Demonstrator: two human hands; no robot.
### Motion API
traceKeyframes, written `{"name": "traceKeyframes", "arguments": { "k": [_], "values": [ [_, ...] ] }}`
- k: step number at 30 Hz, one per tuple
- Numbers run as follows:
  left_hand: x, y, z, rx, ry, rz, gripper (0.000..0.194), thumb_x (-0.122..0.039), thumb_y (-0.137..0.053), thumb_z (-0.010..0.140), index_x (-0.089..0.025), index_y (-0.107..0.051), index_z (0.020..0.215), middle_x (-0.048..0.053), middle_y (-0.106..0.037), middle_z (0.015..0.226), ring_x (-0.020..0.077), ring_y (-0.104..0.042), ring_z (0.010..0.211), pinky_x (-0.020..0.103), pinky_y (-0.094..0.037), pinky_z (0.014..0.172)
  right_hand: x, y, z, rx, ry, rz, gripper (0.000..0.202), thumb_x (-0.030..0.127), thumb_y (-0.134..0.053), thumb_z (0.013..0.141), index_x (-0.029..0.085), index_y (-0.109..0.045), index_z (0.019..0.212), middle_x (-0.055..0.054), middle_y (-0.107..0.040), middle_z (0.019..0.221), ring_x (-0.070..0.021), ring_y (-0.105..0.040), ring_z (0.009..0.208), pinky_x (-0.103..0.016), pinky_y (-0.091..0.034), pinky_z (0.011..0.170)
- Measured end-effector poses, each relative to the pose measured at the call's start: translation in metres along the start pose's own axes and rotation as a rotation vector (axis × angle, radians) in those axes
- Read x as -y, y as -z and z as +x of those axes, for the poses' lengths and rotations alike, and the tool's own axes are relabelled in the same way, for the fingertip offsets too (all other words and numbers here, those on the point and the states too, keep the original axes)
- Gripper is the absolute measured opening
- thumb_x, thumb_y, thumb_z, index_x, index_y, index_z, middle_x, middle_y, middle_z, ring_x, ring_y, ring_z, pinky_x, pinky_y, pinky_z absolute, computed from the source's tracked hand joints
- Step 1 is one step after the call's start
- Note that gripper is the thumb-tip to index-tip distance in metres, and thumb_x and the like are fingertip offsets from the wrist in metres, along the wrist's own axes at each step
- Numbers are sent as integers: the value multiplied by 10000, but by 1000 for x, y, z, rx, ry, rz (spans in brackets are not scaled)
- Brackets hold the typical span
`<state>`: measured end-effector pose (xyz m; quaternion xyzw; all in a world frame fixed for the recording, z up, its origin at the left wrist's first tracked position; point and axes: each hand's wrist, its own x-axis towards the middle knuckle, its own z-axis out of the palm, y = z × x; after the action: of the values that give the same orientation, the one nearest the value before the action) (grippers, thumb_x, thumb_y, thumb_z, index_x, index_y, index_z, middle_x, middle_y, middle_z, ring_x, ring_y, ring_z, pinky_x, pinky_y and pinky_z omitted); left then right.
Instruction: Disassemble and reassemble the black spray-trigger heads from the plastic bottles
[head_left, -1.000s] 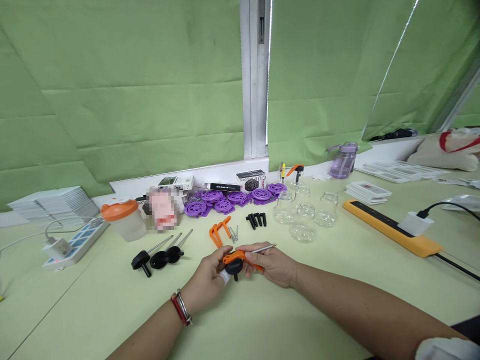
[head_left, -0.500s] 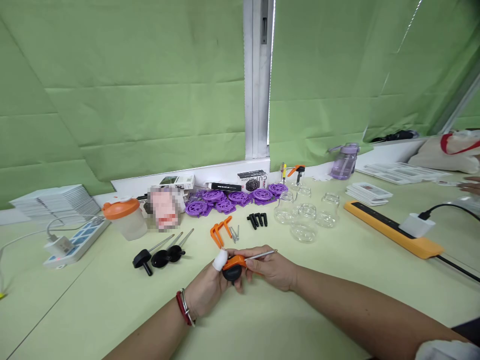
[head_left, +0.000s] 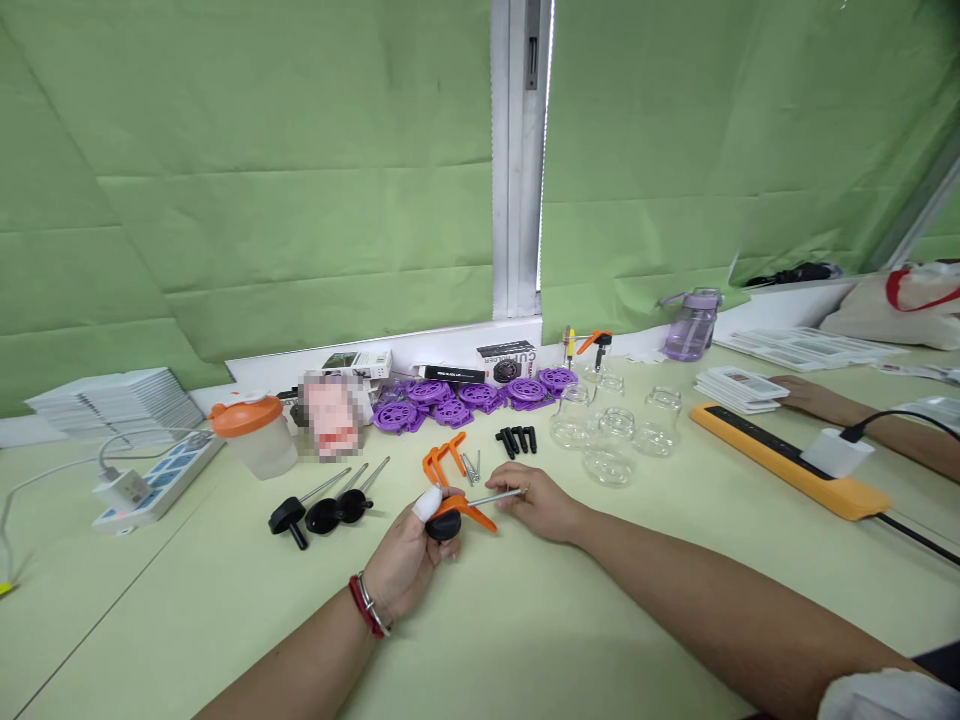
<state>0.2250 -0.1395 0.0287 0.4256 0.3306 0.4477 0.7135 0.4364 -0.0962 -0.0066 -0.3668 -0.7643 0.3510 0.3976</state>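
My left hand (head_left: 409, 560), with a white wrap on one fingertip, grips a sprayer head made of a round black cap (head_left: 444, 526), an orange lever (head_left: 477, 515) and a metal rod (head_left: 495, 497) pointing right. Just to its right is my right hand (head_left: 544, 502), its fingers bent and slightly apart around the rod's far end; no grip on it is plain. Beyond the hands lie loose orange levers (head_left: 444, 458), several thin metal pins (head_left: 471, 468) and several short black nozzles (head_left: 516, 441). Black caps with rods (head_left: 324, 515) rest on the left.
Clear glass bottles (head_left: 609, 465) stand behind right, near purple plastic parts (head_left: 480, 395). An orange-lidded cup (head_left: 262, 445) and a white power strip (head_left: 154, 490) are left. A yellow power strip (head_left: 780, 460) lies right, with another person's hand (head_left: 806, 395) beside the stacked cards (head_left: 739, 388).
My left hand has shifted slightly left and up with the sprayer head. My right hand has come off the orange lever. Another person's arm has reached in at the right.
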Motion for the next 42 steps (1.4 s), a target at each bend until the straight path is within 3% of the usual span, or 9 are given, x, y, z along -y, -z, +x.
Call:
{"name": "traceKeyframes", "arguments": {
  "k": [3,6,10,16,30,37,42],
  "values": [
    [2,2,4,-24,-22,-15,338,-454,-476,847,-147,-574,951,-38,-433,595,83,-400,489,255,-352,542,-15,-2,13,-77,109,-292,305,92,-454,815,174,-642,1042,-93,-600,1046,-179,-562,925,-341,-445,850],
    [3,4,6,-54,-32,-40,294,-427,-496,842,-145,-565,888,-42,-426,580,83,-396,484,254,-353,534,-26,-6,29,-34,233,-508,352,77,-417,825,184,-629,1085,-95,-603,1110,-200,-537,1017,-354,-428,887],
    [4,7,6,-47,-32,-61,284,-419,-485,851,-144,-532,799,-44,-411,555,90,-396,483,260,-356,528,-33,-7,47,39,350,-660,314,108,-416,855,174,-648,1056,-98,-642,1050,-195,-555,960,-331,-436,832],
    [3,9,8,-46,-17,-70,302,-438,-479,854,-153,-497,755,-41,-421,556,90,-397,479,262,-363,528,-29,-4,53,124,378,-759,292,131,-419,874,187,-672,1008,-76,-671,890,-176,-562,883,-292,-415,785],
    [3,10,7,-1,-8,-49,259,-407,-506,843,-158,-508,773,-32,-462,574,98,-438,489,267,-370,547,-23,-2,53,221,377,-877,239,123,-444,858,168,-628,1003,-69,-640,864,-175,-533,865,-282,-396,757],
    [5,13,8,29,-11,-32,280,-414,-490,851,-161,-494,729,-26,-461,566,107,-448,505,273,-375,557,-22,1,51,192,383,-866,252,103,-426,854,162,-609,1016,-77,-629,905,-187,-526,883,-301,-403,778],
    [3,11,8,14,-3,-20,277,-420,-486,852,-159,-520,767,-26,-464,573,105,-446,502,275,-383,564,-26,6,49,68,351,-793,319,55,-411,822,154,-591,1067,-99,-621,971,-196,-527,909,-319,-420,786]
  ]
}}
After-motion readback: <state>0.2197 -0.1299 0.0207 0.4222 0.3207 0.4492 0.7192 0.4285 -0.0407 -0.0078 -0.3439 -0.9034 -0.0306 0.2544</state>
